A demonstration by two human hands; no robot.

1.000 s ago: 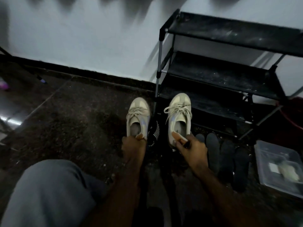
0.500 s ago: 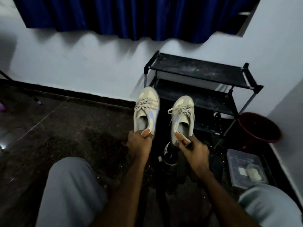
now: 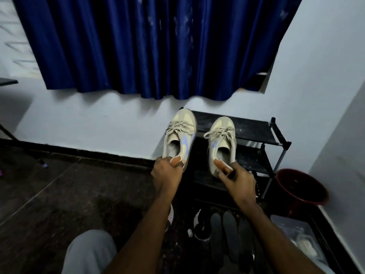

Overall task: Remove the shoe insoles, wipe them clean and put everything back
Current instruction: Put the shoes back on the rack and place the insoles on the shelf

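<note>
Beige sneakers, one per hand, both pinched at the heel. Left hand (image 3: pixel 166 172) has its grip clenched on the left shoe (image 3: pixel 179 138), right hand (image 3: pixel 238 179) on the right shoe (image 3: pixel 223 143), toes pointing away, held up in front of the black rack (image 3: pixel 254 131). Dark insoles (image 3: pixel 230 238) lie side by side on the floor (image 3: pixel 65 196) below, between the arms. Red bucket (image 3: pixel 301 187) sits right of the rack, blue curtain (image 3: pixel 148 46) above.

Dark floor (image 3: pixel 59 204), insoles (image 3: pixel 230 232), clear tub (image 3: pixel 292 224), red bucket (image 3: pixel 302 187), shoe rack (image 3: pixel 256 133)
</note>
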